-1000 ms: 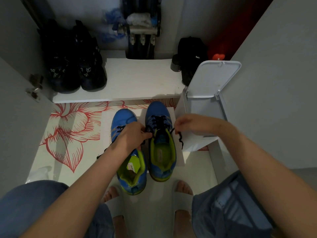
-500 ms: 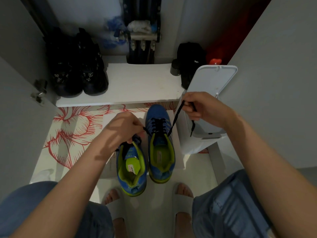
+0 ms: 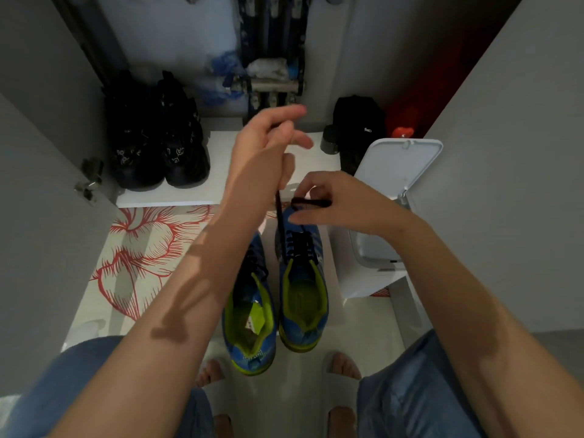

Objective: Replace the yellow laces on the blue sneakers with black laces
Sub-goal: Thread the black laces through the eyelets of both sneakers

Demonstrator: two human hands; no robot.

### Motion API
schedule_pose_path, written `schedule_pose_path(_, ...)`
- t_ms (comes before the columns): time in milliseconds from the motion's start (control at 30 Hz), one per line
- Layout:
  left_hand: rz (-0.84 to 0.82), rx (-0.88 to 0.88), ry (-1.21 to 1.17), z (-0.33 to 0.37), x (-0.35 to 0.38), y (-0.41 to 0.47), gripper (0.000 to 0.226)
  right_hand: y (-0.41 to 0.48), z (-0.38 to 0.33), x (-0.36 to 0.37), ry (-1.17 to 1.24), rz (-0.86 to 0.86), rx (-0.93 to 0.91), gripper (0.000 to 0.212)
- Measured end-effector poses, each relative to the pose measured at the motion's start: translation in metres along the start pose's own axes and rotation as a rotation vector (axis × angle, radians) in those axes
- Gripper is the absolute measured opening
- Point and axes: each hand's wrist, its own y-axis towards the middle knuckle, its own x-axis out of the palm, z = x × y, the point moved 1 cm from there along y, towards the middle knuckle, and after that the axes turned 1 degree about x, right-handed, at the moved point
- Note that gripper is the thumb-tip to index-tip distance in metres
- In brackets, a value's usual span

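Two blue sneakers with lime-green lining stand side by side on the floor, the left sneaker (image 3: pixel 249 314) and the right sneaker (image 3: pixel 301 295), both threaded with black lace. My left hand (image 3: pixel 268 137) is raised high above them and pinches one end of the right sneaker's black lace (image 3: pixel 279 213), pulled taut upward. My right hand (image 3: pixel 341 200) hovers just over the right sneaker's toe and pinches the other end, folded into a small loop (image 3: pixel 311 202). No yellow laces are in view.
A white bin (image 3: pixel 379 248) with its lid (image 3: pixel 398 165) open stands right of the sneakers. A white shelf (image 3: pixel 221 172) behind holds black shoes (image 3: pixel 158 137) and a black bag (image 3: pixel 357 131). A red flower-patterned mat (image 3: pixel 142 248) lies left. My feet in slippers (image 3: pixel 341 377) are below.
My left hand rose from beside the sneakers to high over the shelf, drawing a lace end up. My right hand came down from near the bin lid to the right sneaker's toe.
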Motion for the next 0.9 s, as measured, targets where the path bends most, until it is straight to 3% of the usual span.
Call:
schedule_pose_path(100,-0.060,-0.001,-0.165,-0.002,0.018,0.005,0.028,0.004,-0.024,0.003,-0.095,-0.032,-0.086,0.024)
schedule_pose_path(167,-0.076,-0.011,-0.227,-0.005,0.019,0.006,0.028,0.003,-0.031,0.000,0.032,-0.045,-0.091,0.015)
schedule_pose_path(333,-0.041,0.008,-0.213,-0.003,0.014,0.006,0.031,-0.001,-0.032,-0.003,0.149,-0.052,-0.106,0.025)
schedule_pose_path(467,0.081,-0.225,-0.015,-0.023,-0.010,0.005,0.035,0.003,-0.029,-0.012,0.267,0.051,-0.117,0.022)
schedule_pose_path(567,-0.205,-0.494,0.394,-0.041,-0.018,-0.006,0.036,0.009,-0.028,-0.020,0.305,0.158,-0.122,0.022)
schedule_pose_path(667,-0.421,-0.467,0.592,-0.067,-0.006,-0.025,0.031,0.014,-0.028,-0.025,0.342,0.229,-0.110,0.024)
schedule_pose_path(800,-0.434,-0.537,0.575,-0.108,-0.003,-0.039,0.046,0.016,-0.026,-0.023,0.332,0.284,-0.123,0.024)
schedule_pose_path(900,-0.354,-0.461,0.630,-0.124,-0.003,-0.045,0.035,0.019,-0.023,-0.023,0.281,0.354,-0.167,0.025)
